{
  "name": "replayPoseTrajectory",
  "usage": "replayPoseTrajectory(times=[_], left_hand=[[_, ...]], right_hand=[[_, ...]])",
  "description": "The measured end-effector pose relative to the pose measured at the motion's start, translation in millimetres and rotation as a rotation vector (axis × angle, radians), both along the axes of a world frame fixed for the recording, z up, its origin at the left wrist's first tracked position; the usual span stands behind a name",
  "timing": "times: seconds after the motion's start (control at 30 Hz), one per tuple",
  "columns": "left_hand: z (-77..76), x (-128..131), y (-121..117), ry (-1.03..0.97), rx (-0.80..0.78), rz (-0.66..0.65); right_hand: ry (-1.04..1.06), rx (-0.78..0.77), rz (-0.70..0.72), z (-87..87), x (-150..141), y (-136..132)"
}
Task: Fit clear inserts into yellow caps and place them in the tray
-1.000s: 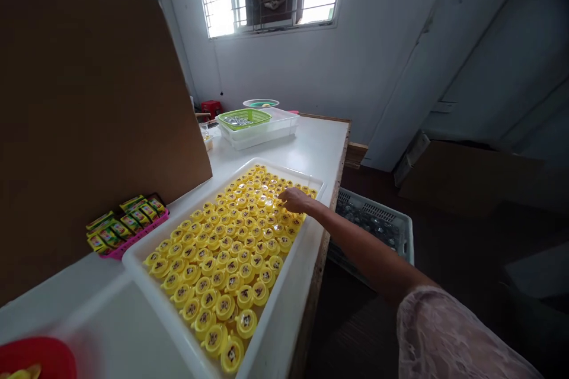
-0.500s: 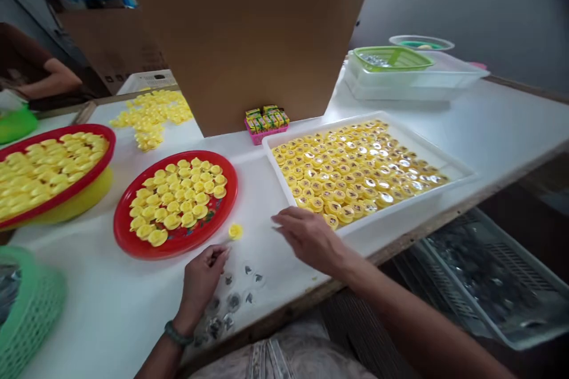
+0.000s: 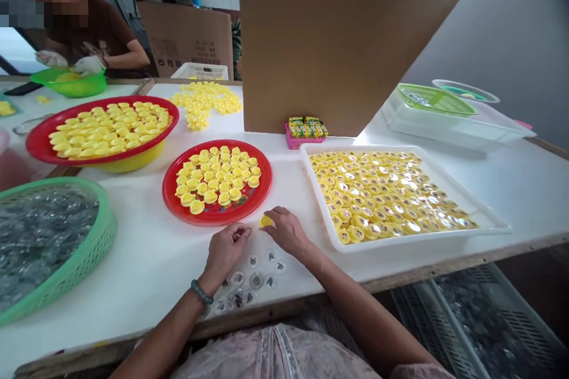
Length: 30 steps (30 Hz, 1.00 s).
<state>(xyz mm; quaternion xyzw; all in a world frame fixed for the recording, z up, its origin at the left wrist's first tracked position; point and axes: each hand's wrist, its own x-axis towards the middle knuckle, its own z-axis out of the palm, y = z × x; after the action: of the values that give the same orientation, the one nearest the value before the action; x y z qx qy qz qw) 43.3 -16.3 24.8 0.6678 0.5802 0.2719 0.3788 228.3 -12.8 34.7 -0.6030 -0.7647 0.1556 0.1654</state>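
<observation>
Head view: the yellow piece (image 3: 265,221) is located at the white table (image 3: 146,272), between the red plate (image 3: 255,204) and the white tray (image 3: 319,201). The right hand (image 3: 288,232) grasps it between thumb and fingers; whether the piece is raised off the surface cannot be told. Change of state: in the preceding frame the piece lies alone on the table, and the right hand is apart from it, beside the tray's near corner. Both hands are therefore at one work point. The left hand (image 3: 226,251) is just beside the piece, fingertips pinched together; whether a small part is held there cannot be told. In the earliest frame, the right hand reaches over the tray and the left hand is out of view. Clear discs (image 3: 256,280) with dark prints lie loose on the table, nearer the table edge. The plate carries plain yellow pieces (image 3: 210,196); the tray carries printed pieces (image 3: 356,234). Farther out, the green basket (image 3: 106,231) at left, containing clear parts (image 3: 48,231), is now more fully in view.
</observation>
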Motion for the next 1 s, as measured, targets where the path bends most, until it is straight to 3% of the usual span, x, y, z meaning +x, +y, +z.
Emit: replayPoseTrajectory(times=[0.1,0.2,0.37,0.53,0.7,0.77,0.87,1.0], left_hand=[[6.1,-5.7,-8.2,0.062,0.004,-0.107],[7.1,-4.0,-13.1,0.12,0.035,-0.219],[-0.5,5.8,-15.1,0.191,0.059,-0.361],[-1.9,9.2,-17.9,0.189,0.061,-0.362],[3.1,15.7,-19.8,0.107,0.038,-0.274],[6.0,19.7,-19.8,0.026,-0.045,-0.199],[10.7,25.1,-20.5,-0.252,-0.344,-0.109],[12.4,28.7,-22.7,-0.701,-0.694,-0.068]], right_hand=[[0.088,0.052,0.041,6.2,7.3,-18.8],[0.107,0.009,0.12,7.1,9.2,-41.4],[0.08,-0.107,0.145,-8.8,2.1,-60.9],[0.153,-0.162,0.06,-15.3,1.2,-61.6],[0.266,-0.176,0.03,-14.5,2.9,-62.6],[0.338,-0.11,-0.021,-14.4,2.7,-63.7],[0.439,0.075,-0.095,-11.9,1.4,-65.3],[0.343,0.178,-0.028,-6.1,-1.6,-66.9]])
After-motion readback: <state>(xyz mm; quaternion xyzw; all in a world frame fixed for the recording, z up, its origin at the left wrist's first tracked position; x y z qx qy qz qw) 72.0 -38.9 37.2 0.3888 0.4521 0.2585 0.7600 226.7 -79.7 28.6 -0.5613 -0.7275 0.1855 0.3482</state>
